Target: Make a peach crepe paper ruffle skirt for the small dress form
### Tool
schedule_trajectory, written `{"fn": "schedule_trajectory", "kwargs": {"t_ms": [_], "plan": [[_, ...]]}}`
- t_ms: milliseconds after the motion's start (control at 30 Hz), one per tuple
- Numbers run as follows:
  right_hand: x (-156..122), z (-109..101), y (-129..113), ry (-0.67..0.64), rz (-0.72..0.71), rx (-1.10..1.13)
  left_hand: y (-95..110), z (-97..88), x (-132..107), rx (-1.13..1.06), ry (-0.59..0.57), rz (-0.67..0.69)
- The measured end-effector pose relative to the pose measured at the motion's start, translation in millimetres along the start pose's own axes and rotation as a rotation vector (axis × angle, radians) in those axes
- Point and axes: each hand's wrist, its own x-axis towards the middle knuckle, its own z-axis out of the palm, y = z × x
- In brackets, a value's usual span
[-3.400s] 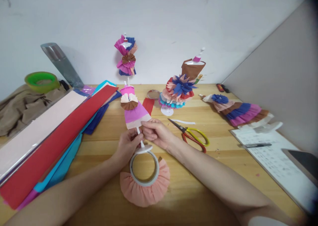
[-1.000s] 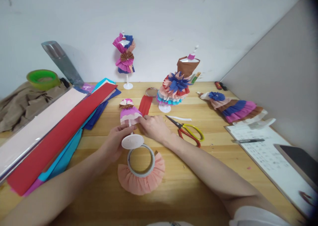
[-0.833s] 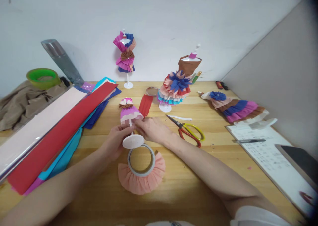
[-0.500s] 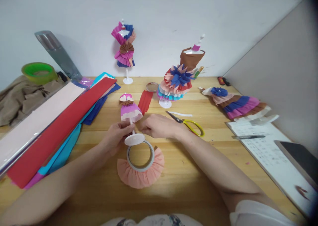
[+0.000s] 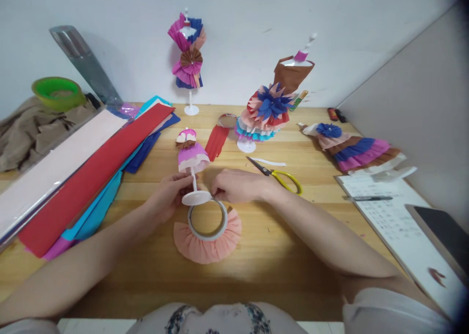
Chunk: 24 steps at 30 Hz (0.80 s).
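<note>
My left hand (image 5: 174,193) grips the white stem of a small dress-form stand (image 5: 193,150), tilted so the round base points toward me. The form wears a pink and white crepe-paper dress with a brown band. Just right of the base, my right hand (image 5: 234,185) is closed, fingertips turned down near the tape's rim; what they pinch, if anything, is hidden. Under the base lies a roll of tape (image 5: 189,224), and a pleated peach crepe-paper strip (image 5: 207,252) fans out around its near side.
Yellow-handled scissors (image 5: 286,180) and a red paper strip (image 5: 217,142) lie beyond my right hand. Two dressed forms (image 5: 190,62) stand at the back. Crepe-paper sheets (image 5: 98,177) cover the left; a third dress (image 5: 359,150), whiteboard (image 5: 381,226) and phone (image 5: 439,231) lie right.
My right hand has drawn slightly right, away from the stem, and down toward the tape roll's rim. My left hand still holds the stand. The whole view has shifted a little.
</note>
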Motion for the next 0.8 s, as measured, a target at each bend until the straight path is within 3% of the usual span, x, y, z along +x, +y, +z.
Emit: {"fn": "schedule_trajectory", "kwargs": {"t_ms": [233, 367, 533, 733, 800], "plan": [[-8.9, 30.0, -9.9, 0.237, 0.158, -0.101, 1.3, -5.9, -2.3, 0.052, 0.017, -0.001], [-29.4, 30.8, -2.6, 0.268, 0.214, -0.066, 1.9, -7.9, 0.1, 0.202, -0.007, 0.001], [-56.7, 29.0, 18.2, 0.347, 0.317, 0.146, 0.5, -10.5, 3.9, 0.361, -0.019, 0.037], [-61.0, 28.0, 28.2, 0.405, 0.348, 0.25, 2.1, -19.6, 2.1, 0.697, -0.043, 0.249], [-58.9, 28.3, 29.3, 0.422, 0.346, 0.271, 7.6, -21.0, -2.7, 0.82, 0.007, 0.356]]}}
